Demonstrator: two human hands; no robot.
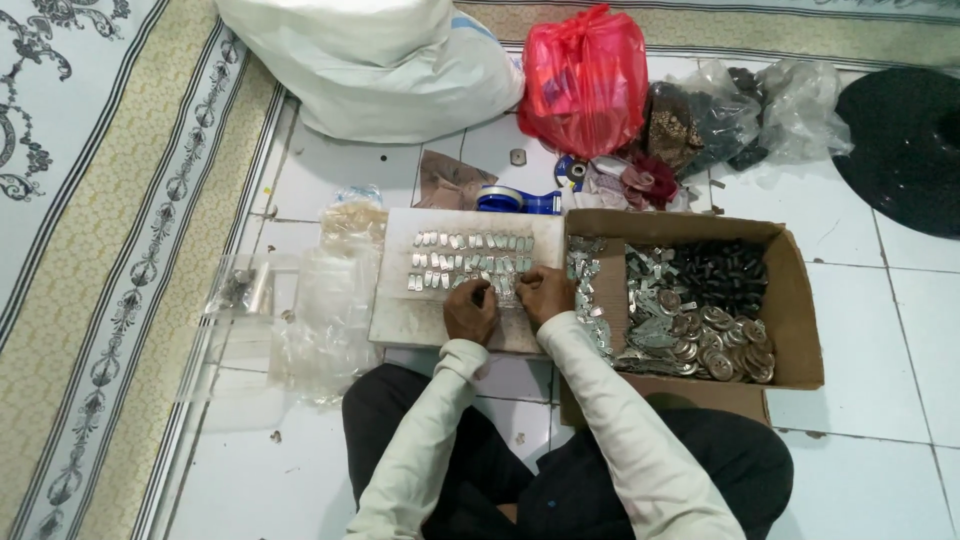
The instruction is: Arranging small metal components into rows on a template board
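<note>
Silvery metal pieces [470, 262] lie just beyond both sets of fingertips; left hand [470, 312] and right hand [545, 293] curled on the white board [400, 310], grip unclear.

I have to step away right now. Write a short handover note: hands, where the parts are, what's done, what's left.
Left hand and right hand: both down on the white board, fingertips among small metal pieces; grip unclear.
Done: about three rows of pieces laid out on the board.
Left: the cardboard box at right holds many loose metal parts.
Clear plastic bags lie left of the board.
</note>
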